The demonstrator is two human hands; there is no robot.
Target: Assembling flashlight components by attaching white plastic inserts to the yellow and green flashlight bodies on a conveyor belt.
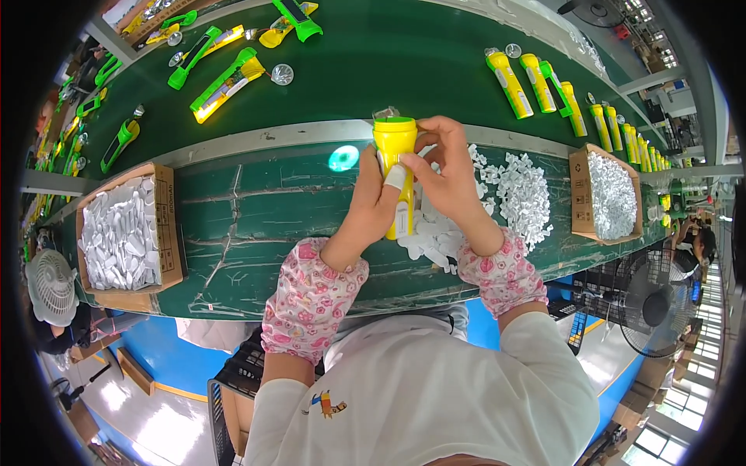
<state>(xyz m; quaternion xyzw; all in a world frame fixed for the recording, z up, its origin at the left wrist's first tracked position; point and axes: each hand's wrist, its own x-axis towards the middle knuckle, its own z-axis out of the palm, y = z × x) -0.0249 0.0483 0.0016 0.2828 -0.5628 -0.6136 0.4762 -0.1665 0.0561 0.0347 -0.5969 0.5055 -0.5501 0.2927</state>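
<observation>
A yellow flashlight body (395,135) stands out in front of me, its wide head pointing away, with a clear reflector piece (385,114) at the far end. Around its left side my left hand (371,203) is closed, the thumb with a white covering lying along the barrel. My right hand (448,172) grips it from the right, thumb and fingers near the small switch area. Beneath and beside the flashlight lies a heap of white flat plastic pieces (435,237). Farther right is a pile of small white plastic parts (522,190).
A cardboard box of white plastic covers (120,233) stands left; another box of small white parts (612,194) stands right. Beyond the metal rail (295,137), green-and-yellow flashlights (229,85) lie at left and yellow flashlights (509,84) at right. A black fan (653,301) is at lower right.
</observation>
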